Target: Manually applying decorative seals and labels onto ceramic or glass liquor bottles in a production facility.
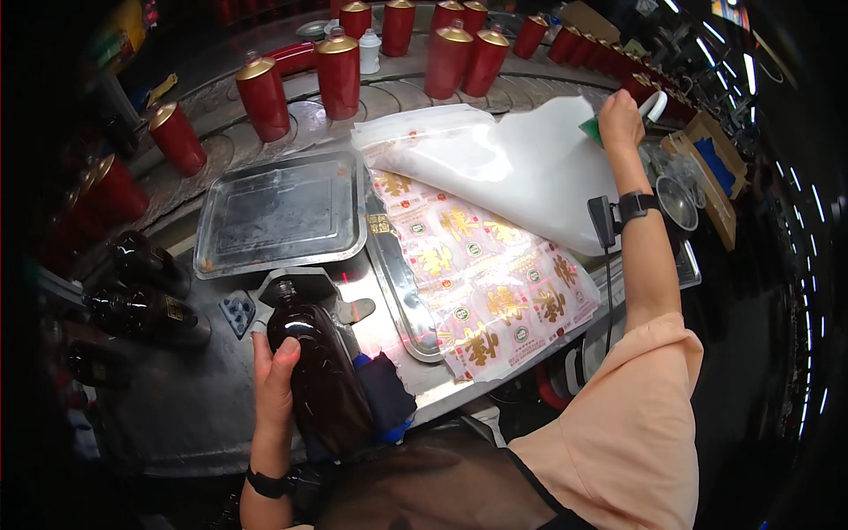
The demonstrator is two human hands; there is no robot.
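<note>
**Bottle down, sheet up**

My left hand [272, 380] wraps its fingers around a dark brown bottle [318, 371] lying on its side in a metal cradle [305, 287] on the surface [190, 411]. My right hand [621, 119] pinches a white backing sheet [521, 168], peeled up off the gold-and-white labels [495, 291]. Red bottles [336, 71] line the back.

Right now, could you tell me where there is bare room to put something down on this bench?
The shallow metal tray left of the label sheets lies bare. Bare benchtop also shows left of the left hand holding the brown bottle. Red bottles crowd the back; the right hand lifts white backing paper.
</note>
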